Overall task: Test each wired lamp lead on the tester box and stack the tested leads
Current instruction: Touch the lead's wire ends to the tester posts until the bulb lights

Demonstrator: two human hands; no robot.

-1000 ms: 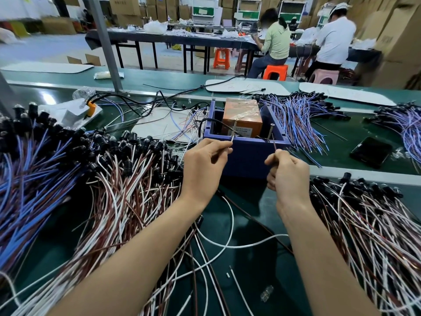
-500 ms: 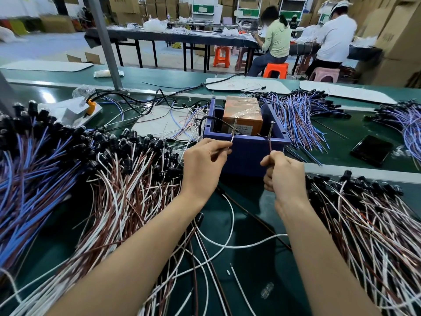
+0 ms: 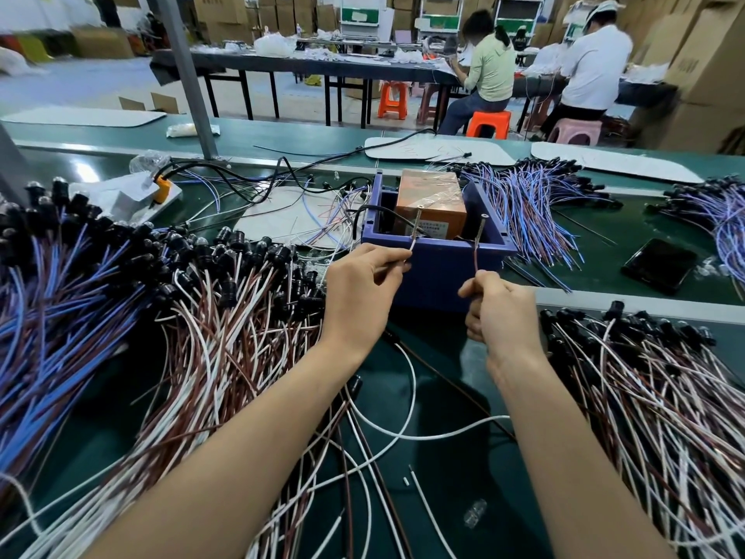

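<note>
The blue tester box (image 3: 439, 272) stands in the middle of the green bench, with an orange block (image 3: 430, 195) inside and two upright metal contact screws (image 3: 416, 223) at its front rim. My left hand (image 3: 363, 292) pinches the white wire end (image 3: 411, 246) against the left screw. My right hand (image 3: 500, 312) pinches the brown wire end (image 3: 476, 260) just below the right screw (image 3: 480, 232). The lead's white wire (image 3: 407, 401) loops down between my forearms. A pile of white-and-brown leads (image 3: 225, 316) with black lamp holders lies at left, another pile (image 3: 661, 389) at right.
Blue-wired leads (image 3: 52, 312) lie at far left, more of them (image 3: 528, 207) behind the box and at far right. A black phone (image 3: 659, 265) lies right of the box. A grey post (image 3: 187, 74) rises at back left. Two people sit at a far table.
My right hand has dropped slightly, so more of the brown wire shows between it and the right screw. My left hand stays at the left screw.
</note>
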